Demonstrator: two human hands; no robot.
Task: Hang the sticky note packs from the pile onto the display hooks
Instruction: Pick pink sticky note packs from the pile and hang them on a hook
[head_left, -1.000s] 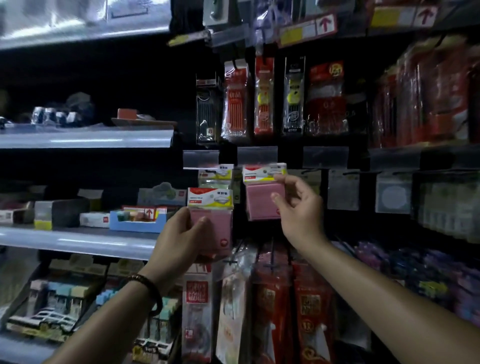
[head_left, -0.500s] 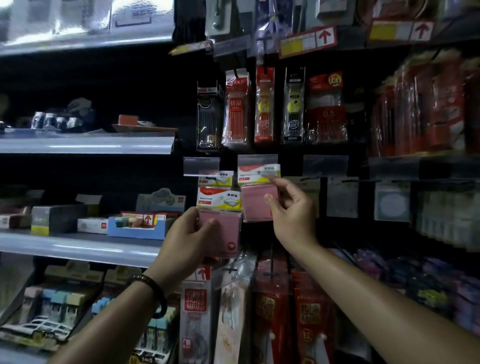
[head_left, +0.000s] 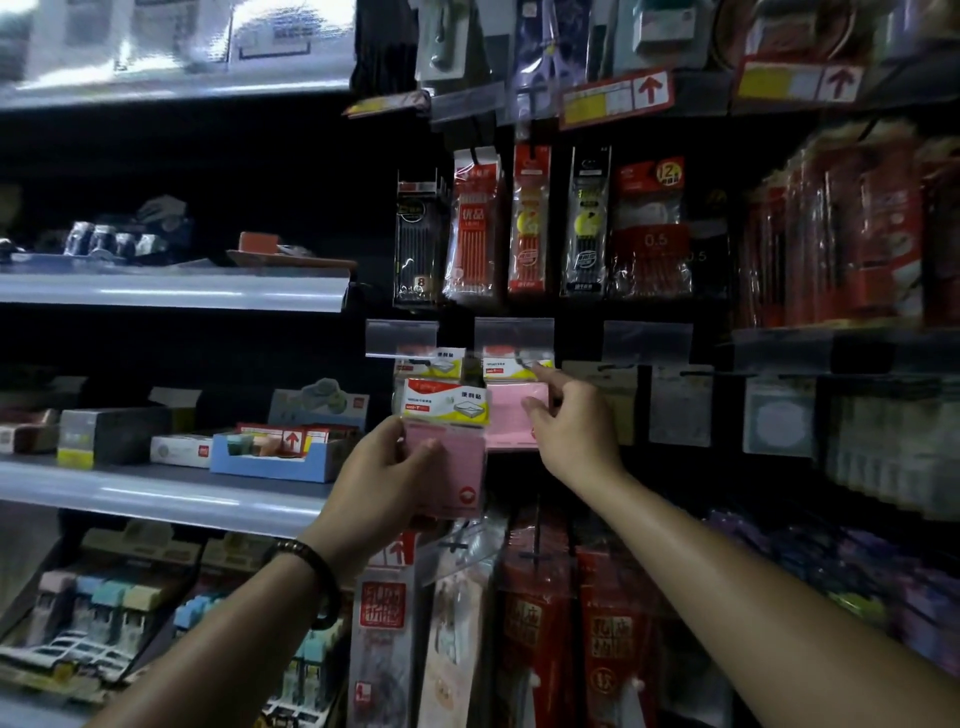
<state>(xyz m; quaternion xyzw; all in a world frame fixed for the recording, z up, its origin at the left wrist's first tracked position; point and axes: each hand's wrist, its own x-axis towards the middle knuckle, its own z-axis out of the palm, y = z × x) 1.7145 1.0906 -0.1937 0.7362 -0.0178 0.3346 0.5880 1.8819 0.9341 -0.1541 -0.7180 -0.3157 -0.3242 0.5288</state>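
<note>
Our left hand (head_left: 384, 483) grips a pink sticky note pack (head_left: 452, 457) low on its left side, with the thumb laid across the pink front and the fingers hidden behind. The pack stands upright before the display wall, printed red, white and yellow end uppermost, just below the left clear label holder (head_left: 401, 338).

Our right hand (head_left: 571, 431), just beside and a little farther in, pinches a second pink pack (head_left: 506, 415) at its right edge. The thumb is on the front and the forefinger is stretched up to the printed top under the middle label holder (head_left: 514, 332). We cannot tell whether that top sits on a peg, since the holder blurs the spot.

The hands are apart, each clamped on its own pack, and the nearer pack overlaps the left edge of the farther one. Behind the nearer pack, a third pack (head_left: 434, 364) of the same kind shows only its top.

A dark beaded bracelet (head_left: 311, 566) circles our left wrist. Above the label holders hangs a row of pen packets (head_left: 530, 218), and higher up is a red arrow tag (head_left: 618, 96). To the left, a pale shelf (head_left: 156, 488) carries a blue display tray (head_left: 275, 460) and small boxes. Red packets (head_left: 535, 623) hang below our hands. The right side of the wall is dim and blurred.
</note>
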